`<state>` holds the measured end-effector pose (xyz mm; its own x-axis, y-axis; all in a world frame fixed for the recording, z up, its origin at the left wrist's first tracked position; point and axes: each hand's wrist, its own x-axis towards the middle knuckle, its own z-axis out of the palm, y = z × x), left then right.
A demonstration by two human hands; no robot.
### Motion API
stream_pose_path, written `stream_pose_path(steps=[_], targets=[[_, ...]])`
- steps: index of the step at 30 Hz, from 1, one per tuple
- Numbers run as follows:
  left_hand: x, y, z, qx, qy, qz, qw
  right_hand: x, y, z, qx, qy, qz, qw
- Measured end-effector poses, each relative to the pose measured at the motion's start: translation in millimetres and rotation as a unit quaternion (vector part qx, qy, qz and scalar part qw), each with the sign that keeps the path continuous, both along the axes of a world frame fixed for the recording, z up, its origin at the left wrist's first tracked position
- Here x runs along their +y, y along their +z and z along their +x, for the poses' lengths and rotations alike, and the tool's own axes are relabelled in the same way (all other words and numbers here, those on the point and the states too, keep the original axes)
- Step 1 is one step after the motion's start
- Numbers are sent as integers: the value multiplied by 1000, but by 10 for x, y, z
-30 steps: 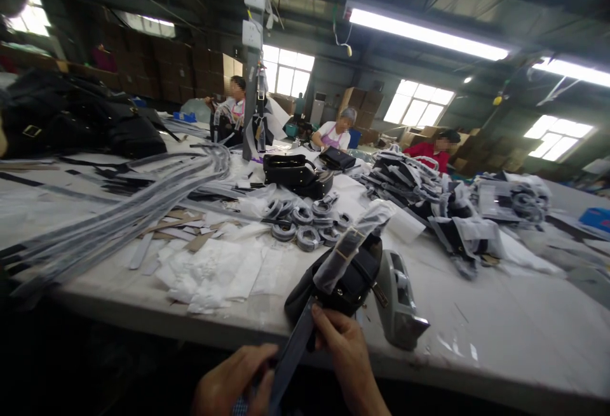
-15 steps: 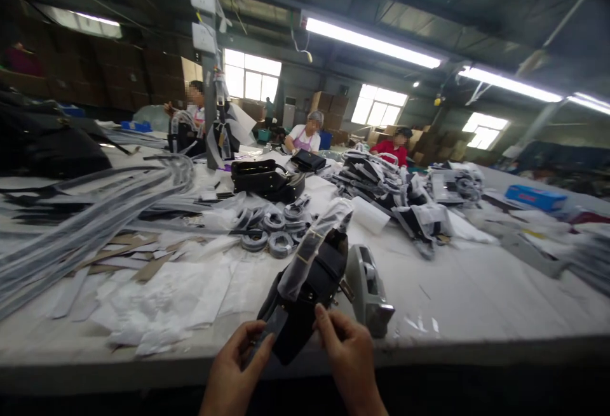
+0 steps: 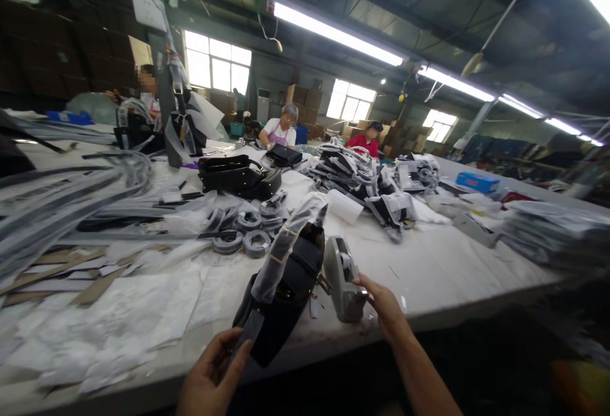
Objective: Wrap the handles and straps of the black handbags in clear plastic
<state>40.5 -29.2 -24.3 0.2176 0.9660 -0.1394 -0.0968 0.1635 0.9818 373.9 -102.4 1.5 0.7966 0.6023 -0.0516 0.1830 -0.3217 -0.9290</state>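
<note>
A black handbag [image 3: 286, 295] lies at the near edge of the white worktable [image 3: 457, 276], its strap wrapped in clear plastic [image 3: 286, 244]. My left hand [image 3: 210, 371] grips the lower end of the bag's dark strap between thumb and fingers. My right hand [image 3: 384, 305] reaches out to the grey tape dispenser [image 3: 343, 279] beside the bag, with its fingers at the dispenser's front end. Whether they pinch tape is hidden.
Rolled straps in plastic [image 3: 243, 228] and white paper sheets [image 3: 124, 314] lie to the left. Another black bag [image 3: 238, 178] sits farther back. Piles of wrapped parts [image 3: 362, 181] are at mid-right. Three people work at the table's far end.
My right hand left the bag's strap and moved right to the tape dispenser. My left hand kept hold of the strap. The view swung to the right.
</note>
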Motion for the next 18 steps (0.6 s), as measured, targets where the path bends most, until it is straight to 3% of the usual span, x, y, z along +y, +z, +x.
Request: stream_pose_path(steps=[6, 10, 13, 18], targets=[[43, -30, -73, 1, -21, -8, 1000, -167, 217, -227, 42, -24, 68, 997], [49, -39, -69, 1, -4, -7, 1000, -345, 314, -414, 100, -47, 107, 988], [26, -34, -41, -8, 4, -9, 1000, -426, 180, -491, 172, -55, 98, 979], [-6, -5, -24, -10, 11, 2, 1000, -462, -294, -451, 186, -115, 86, 972]])
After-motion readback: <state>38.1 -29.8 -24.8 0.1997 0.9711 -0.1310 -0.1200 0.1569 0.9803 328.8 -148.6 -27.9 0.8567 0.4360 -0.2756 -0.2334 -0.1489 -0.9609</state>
